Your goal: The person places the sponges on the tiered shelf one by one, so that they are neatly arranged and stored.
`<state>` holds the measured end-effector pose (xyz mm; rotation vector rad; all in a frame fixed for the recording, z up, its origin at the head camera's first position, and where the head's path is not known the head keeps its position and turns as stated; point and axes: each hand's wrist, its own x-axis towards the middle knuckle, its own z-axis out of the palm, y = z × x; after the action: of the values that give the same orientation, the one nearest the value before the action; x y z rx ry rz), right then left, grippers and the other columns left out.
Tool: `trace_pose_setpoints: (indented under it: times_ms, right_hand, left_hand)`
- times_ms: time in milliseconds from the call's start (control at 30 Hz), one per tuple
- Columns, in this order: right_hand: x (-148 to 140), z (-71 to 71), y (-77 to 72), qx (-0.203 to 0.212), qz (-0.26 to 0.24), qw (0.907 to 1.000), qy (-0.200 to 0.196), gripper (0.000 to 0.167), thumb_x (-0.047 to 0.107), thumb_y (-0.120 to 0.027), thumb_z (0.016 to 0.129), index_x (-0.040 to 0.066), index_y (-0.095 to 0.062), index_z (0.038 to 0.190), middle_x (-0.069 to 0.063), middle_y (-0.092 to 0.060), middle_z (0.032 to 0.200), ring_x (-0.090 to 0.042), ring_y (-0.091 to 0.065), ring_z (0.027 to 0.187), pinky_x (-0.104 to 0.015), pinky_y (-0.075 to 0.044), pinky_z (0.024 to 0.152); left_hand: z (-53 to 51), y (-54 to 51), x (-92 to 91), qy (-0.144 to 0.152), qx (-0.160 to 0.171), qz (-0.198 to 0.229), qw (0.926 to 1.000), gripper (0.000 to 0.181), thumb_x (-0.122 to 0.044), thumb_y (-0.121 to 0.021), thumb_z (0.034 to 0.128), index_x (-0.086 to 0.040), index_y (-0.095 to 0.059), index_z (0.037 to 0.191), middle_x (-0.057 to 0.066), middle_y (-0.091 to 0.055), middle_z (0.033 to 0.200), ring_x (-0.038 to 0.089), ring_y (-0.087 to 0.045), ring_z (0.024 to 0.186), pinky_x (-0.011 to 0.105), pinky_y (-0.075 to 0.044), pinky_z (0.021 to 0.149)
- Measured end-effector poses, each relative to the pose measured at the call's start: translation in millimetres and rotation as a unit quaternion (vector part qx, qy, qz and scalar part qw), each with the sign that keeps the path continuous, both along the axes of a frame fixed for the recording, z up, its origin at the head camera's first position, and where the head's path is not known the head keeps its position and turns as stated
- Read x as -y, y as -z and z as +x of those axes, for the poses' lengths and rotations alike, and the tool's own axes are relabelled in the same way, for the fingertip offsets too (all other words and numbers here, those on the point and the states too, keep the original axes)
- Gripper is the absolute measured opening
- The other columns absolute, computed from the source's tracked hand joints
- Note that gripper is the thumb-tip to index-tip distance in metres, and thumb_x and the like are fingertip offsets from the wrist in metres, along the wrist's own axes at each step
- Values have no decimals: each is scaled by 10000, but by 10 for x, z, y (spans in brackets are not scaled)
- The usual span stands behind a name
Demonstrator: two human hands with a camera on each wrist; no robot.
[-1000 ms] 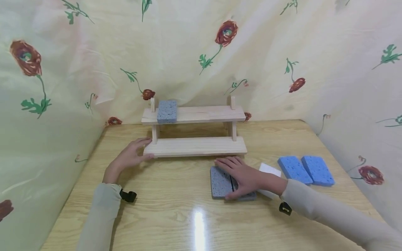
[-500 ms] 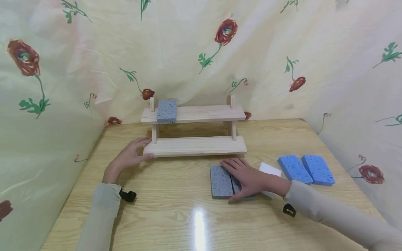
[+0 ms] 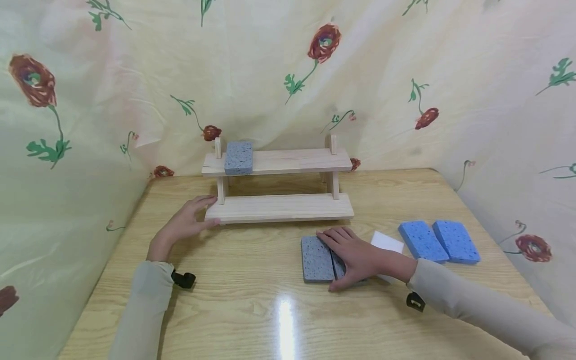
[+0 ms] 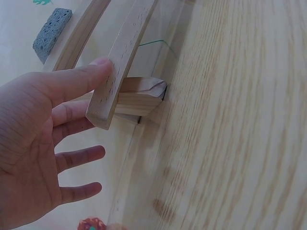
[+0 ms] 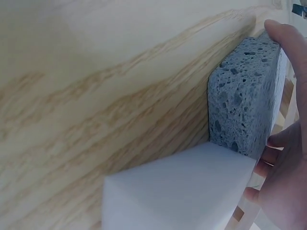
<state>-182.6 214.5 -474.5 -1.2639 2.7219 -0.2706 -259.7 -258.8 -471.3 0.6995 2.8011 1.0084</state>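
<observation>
A small two-tier wooden shelf [image 3: 279,207] stands at the back of the table. My left hand [image 3: 184,222] grips the left end of its lower board, thumb on the front edge and fingers behind; two fingers stick out free in the left wrist view. My right hand [image 3: 360,257] spans a grey sponge [image 5: 242,96], with thumb and fingertips at its opposite ends; the hand hides most of it in the head view. Just left of it lies a second grey sponge [image 3: 317,260]. Another grey sponge [image 3: 239,159] rests on the upper board's left end.
A white sponge-like block [image 3: 387,242] lies partly under the right wrist. Two blue sponges [image 3: 423,241] lie side by side farther right. Flower-patterned cloth [image 3: 270,75] hangs behind and beside the wooden table [image 3: 234,300].
My right hand has shifted slightly right, from over both grey sponges onto the right one, uncovering more of the left one. The left hand keeps its hold on the shelf.
</observation>
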Motion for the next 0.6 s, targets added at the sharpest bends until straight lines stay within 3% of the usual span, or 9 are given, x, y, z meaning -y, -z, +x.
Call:
trace_pose_setpoints:
  times_ms: [333, 600]
  right_hand:
    - [53, 17, 4, -206, -97, 9997, -132, 1164, 700, -751, 764, -35, -317, 1555, -142, -459, 1500, -288, -447, 1335, -579, -366, 1113]
    - [77, 42, -14, -255, -27, 9997, -31, 1180, 715, -756, 752, -36, -322, 1552, -138, -490, 1465, -286, -459, 1321, -586, -355, 1113]
  left_hand:
    - [3, -13, 2, 9, 12, -34, 10000, 705, -288, -722, 966, 33, -426, 1520, 265, -359, 1598, 490, -292, 1484, 664, -259, 1193]
    - [-2, -10, -4, 7, 42, -23, 10000, 707, -292, -724, 964, 31, -429, 1519, 262, -360, 1599, 488, -296, 1483, 661, -259, 1194]
